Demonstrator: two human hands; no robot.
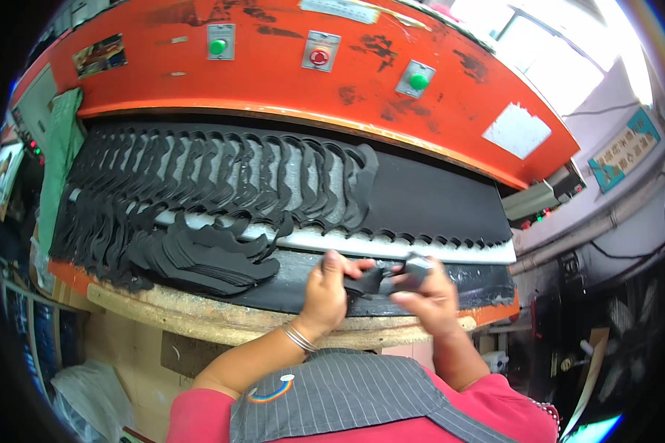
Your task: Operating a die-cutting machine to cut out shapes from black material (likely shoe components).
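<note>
Both of my hands are over the near edge of the press bed, close together. My left hand [326, 292] closes on a dark foam piece [366, 283] that reaches toward the right. My right hand [430, 297], partly smeared by motion, grips a small black foam piece [415, 273]; its exact shape is blurred. To the left of my hands lies a fanned stack of black, wavy-edged foam cutouts [196, 258]. Behind them, a long row of cut foam strips [222, 171] covers the left part of the sheet.
An uncut black foam sheet [436, 190] extends right, above a white board edge [451, 249]. The orange machine beam [273, 81] spans the back, with green buttons [217, 47] and a red button [319, 57]. Green cloth [63, 166] hangs left; a worn wooden rail [222, 325] runs along the front.
</note>
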